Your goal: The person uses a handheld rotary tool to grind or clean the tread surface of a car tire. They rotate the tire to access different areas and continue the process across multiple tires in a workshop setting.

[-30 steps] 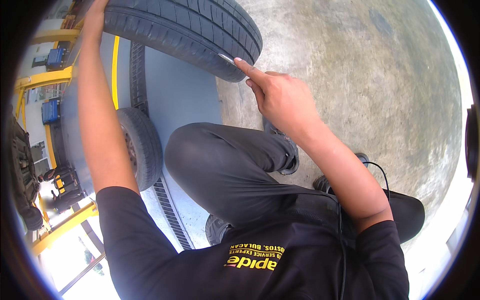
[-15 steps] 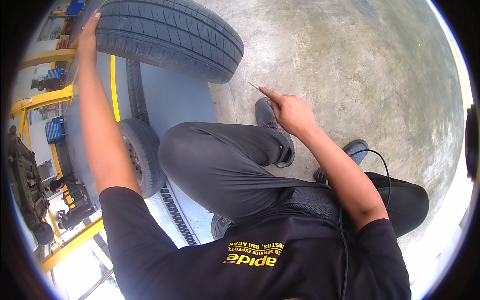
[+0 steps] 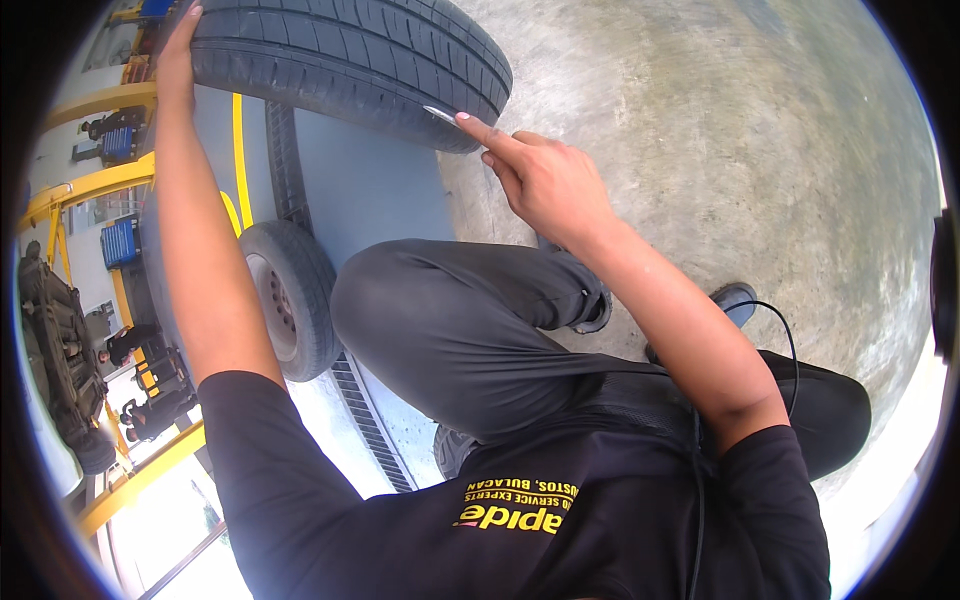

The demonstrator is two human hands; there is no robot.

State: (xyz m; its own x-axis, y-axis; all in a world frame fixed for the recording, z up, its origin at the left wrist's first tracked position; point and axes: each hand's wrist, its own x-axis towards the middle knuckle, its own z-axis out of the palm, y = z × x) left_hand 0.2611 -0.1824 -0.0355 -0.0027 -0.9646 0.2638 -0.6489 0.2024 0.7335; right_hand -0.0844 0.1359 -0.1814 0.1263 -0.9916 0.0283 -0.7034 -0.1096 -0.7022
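Note:
A black car tyre point(image 3: 340, 60) stands at the top with its grooved tread facing me. My left hand point(image 3: 178, 60) lies along the tyre's left edge, fingers stretched out and partly cut off by the rim of the picture. In my closed right hand point(image 3: 550, 185) is a thin pointed metal tool point(image 3: 438, 115), my index finger stretched along it. Its tip points left and lies over the tread near the tyre's lower edge; whether it touches the rubber I cannot tell. The tool's rear end is hidden in the hand.
A second tyre on a steel wheel point(image 3: 290, 300) stands left of my bent knee point(image 3: 400, 310). A drain grate point(image 3: 370, 420) and a yellow floor line point(image 3: 240, 160) run past it. Yellow lift frames point(image 3: 100, 190) and people stand far left. A black cable point(image 3: 780, 330) hangs by my right arm.
My right hand has moved up and left, bringing the pointed tool from over the concrete floor to the tyre's tread. The tyre has shifted slightly up and right in view.

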